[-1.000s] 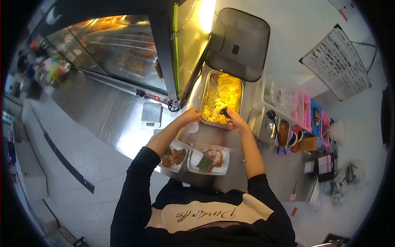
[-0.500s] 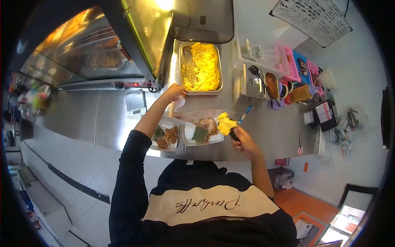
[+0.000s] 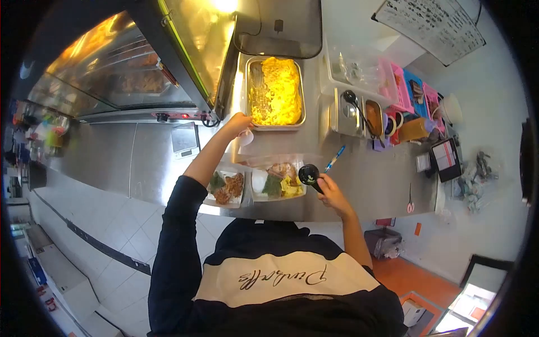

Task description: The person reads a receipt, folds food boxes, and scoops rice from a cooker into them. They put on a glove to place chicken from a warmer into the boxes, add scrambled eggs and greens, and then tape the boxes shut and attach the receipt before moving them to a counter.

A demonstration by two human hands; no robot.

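Note:
My right hand [image 3: 331, 195] is closed around the handle of a black serving spoon [image 3: 309, 174], its bowl bare but for a few yellow bits. Right beside the bowl sits an open food box [image 3: 259, 196] of white rice, dark greens, fried meat and yellow scrambled egg [image 3: 292, 187]. A second food box [image 3: 238, 203], with greens and browned meat, stands to its left. My left hand [image 3: 240, 122] is closed at the near left corner of a metal tray [image 3: 275, 128] of scrambled egg [image 3: 282, 92]. Just below that hand is a small pale round piece [image 3: 246, 137].
A heated display cabinet [image 3: 140, 112] fills the back left, with a small scale [image 3: 185, 140] before it. Right of the tray are metal containers with a black ladle [image 3: 359, 109], a clear tub [image 3: 359, 73] and coloured baskets. A blue pen [image 3: 335, 158] and scissors [image 3: 410, 201] lie on the counter.
The scrambled egg on the black spoon has gone into the right-hand food box, and the spoon has turned in my right hand. My left hand has stayed at the tray's corner.

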